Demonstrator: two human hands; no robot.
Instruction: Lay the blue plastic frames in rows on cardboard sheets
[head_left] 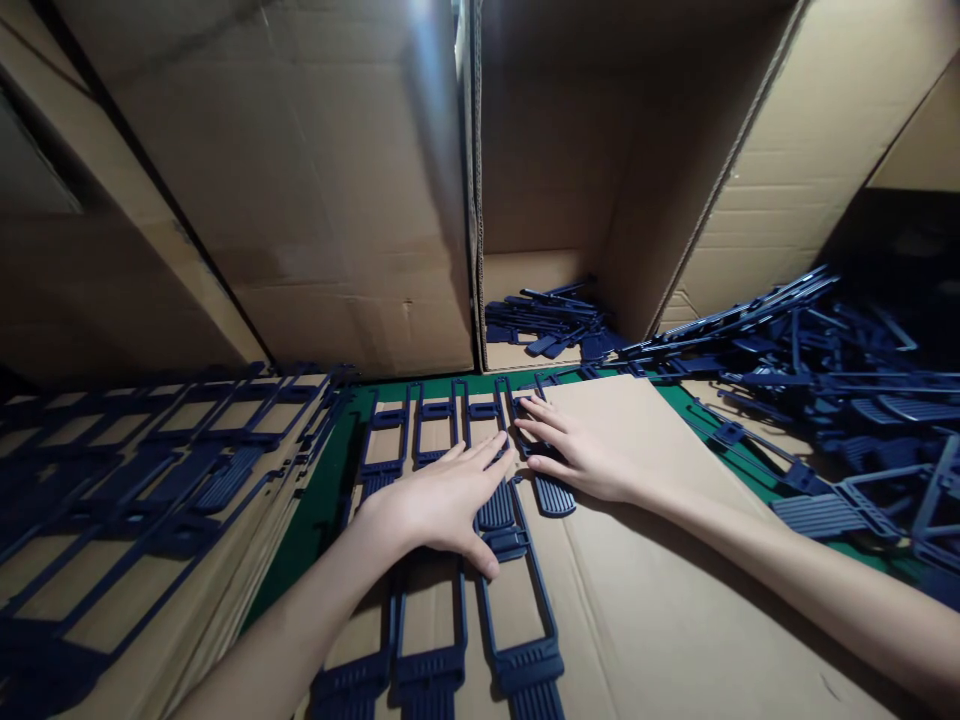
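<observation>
Dark blue plastic frames with ribbed ends lie in two rows on a cardboard sheet [622, 620]. My left hand [446, 495] rests palm down over the middle of the rows, fingers stretched out and thumb apart. Beneath it, a near-row plastic frame [550, 600] is partly hidden. My right hand [570, 455] lies with spread fingers over the rightmost far-row frame [555, 497], whose ribbed end shows below the palm. Fingers cover the middle of that frame. Neither hand is wrapped around anything.
On the left, a stack of cardboard sheets [247, 560] bears more frames. A heap of loose frames [847, 400] spreads at the right. Behind stands an open cardboard box [555, 150] with several frames inside. Green table surface [296, 560] shows between the sheets.
</observation>
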